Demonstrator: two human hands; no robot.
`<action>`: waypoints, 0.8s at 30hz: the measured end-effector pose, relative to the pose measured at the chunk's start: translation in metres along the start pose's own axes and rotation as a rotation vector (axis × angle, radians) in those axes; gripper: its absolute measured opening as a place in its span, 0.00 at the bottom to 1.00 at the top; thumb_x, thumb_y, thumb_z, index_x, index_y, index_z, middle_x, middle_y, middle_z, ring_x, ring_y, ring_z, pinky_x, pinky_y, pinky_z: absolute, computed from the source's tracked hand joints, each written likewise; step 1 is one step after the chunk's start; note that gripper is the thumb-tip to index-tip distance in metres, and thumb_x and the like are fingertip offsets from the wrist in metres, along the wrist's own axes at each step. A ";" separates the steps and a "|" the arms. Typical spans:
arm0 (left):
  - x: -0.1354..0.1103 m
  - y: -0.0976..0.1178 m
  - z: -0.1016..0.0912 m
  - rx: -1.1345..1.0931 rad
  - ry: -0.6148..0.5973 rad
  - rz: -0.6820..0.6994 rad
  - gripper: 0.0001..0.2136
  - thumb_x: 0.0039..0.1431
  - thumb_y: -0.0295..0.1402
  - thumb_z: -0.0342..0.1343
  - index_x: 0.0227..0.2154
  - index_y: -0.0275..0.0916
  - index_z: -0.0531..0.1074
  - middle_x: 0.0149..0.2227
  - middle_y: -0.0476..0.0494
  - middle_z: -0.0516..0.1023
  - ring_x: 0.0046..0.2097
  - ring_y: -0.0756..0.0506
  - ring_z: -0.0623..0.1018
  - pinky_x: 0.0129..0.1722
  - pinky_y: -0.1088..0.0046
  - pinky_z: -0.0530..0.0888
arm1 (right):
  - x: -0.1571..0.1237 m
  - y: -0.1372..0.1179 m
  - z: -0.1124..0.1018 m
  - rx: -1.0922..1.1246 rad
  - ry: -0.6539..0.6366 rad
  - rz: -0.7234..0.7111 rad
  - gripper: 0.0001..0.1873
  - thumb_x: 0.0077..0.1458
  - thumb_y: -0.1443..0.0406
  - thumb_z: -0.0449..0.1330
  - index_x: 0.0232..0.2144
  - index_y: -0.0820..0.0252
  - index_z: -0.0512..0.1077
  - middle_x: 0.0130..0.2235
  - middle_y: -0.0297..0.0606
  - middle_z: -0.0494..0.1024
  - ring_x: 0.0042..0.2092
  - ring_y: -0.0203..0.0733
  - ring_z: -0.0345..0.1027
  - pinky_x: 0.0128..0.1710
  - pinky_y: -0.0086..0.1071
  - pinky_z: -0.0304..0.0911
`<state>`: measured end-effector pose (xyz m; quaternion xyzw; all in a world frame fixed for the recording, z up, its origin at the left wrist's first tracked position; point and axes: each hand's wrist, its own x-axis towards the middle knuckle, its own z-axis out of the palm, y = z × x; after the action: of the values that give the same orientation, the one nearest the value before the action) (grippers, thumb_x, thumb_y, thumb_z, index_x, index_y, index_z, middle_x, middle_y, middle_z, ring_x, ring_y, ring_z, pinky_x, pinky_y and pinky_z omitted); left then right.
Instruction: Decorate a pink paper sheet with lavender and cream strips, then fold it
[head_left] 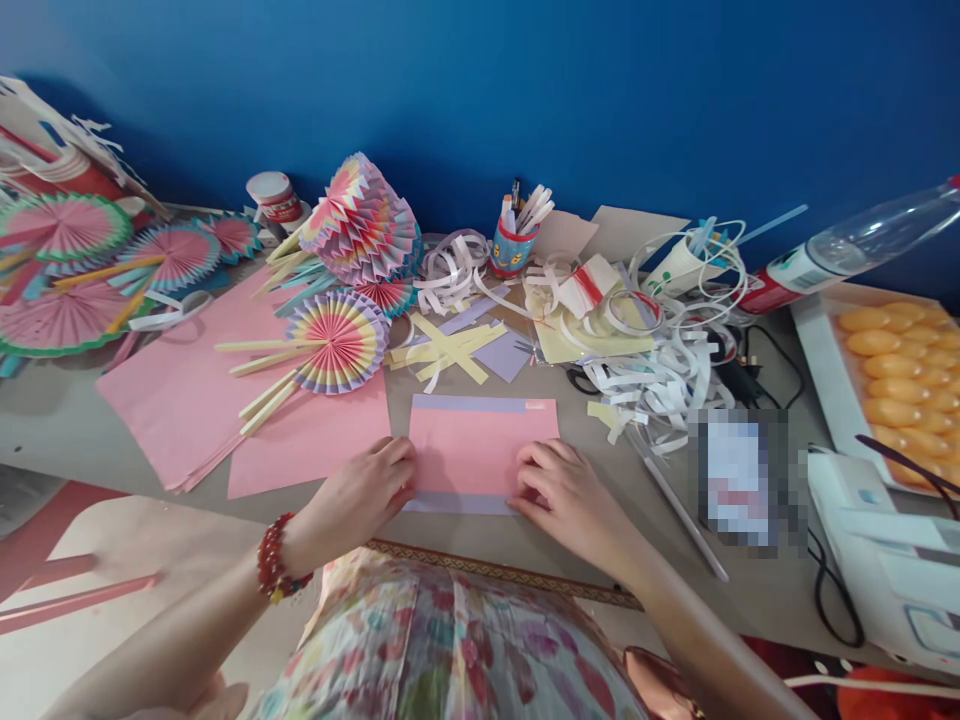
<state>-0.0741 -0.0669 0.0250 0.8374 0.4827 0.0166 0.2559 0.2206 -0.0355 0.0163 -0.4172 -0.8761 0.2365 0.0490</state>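
Note:
A pink paper sheet (pixel 474 448) lies flat on the table in front of me, over a lilac sheet that shows as strips along its top and bottom edges. My left hand (pixel 358 497) presses on the sheet's lower left corner, fingers curled against the edge. My right hand (pixel 564 487) presses on the lower right corner, fingers bent down onto the paper. A red bead bracelet (pixel 273 560) is on my left wrist.
Larger pink sheets (pixel 187 395) lie to the left with a striped pleated paper fan (pixel 337 340). More fans (pixel 67 260) sit far left. Yellow strips (pixel 450 350), white paper curls (pixel 660 370), a pen cup (pixel 513 245), a bottle (pixel 847 245) and an egg tray (pixel 907 370) crowd the back and right.

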 end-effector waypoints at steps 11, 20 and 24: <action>0.000 0.000 0.000 -0.019 -0.007 -0.003 0.09 0.67 0.29 0.46 0.32 0.38 0.69 0.40 0.43 0.68 0.41 0.44 0.70 0.40 0.67 0.70 | 0.000 -0.002 0.000 -0.034 0.012 -0.002 0.10 0.53 0.67 0.66 0.25 0.57 0.68 0.40 0.36 0.72 0.45 0.45 0.64 0.45 0.38 0.59; 0.000 0.001 -0.001 -0.003 -0.022 -0.030 0.05 0.66 0.28 0.48 0.34 0.39 0.65 0.40 0.44 0.68 0.41 0.43 0.70 0.40 0.67 0.69 | 0.000 -0.001 0.000 0.005 0.020 0.025 0.14 0.52 0.67 0.67 0.27 0.56 0.63 0.38 0.36 0.72 0.43 0.46 0.63 0.43 0.38 0.59; -0.001 0.000 0.000 -0.042 -0.018 -0.052 0.05 0.65 0.26 0.47 0.34 0.39 0.63 0.40 0.44 0.68 0.41 0.44 0.70 0.39 0.67 0.68 | -0.004 0.005 -0.009 0.058 -0.030 -0.019 0.10 0.54 0.70 0.65 0.31 0.56 0.65 0.42 0.36 0.72 0.45 0.45 0.63 0.45 0.38 0.60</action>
<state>-0.0742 -0.0675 0.0253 0.8192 0.5015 0.0123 0.2781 0.2291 -0.0321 0.0220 -0.4039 -0.8734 0.2674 0.0503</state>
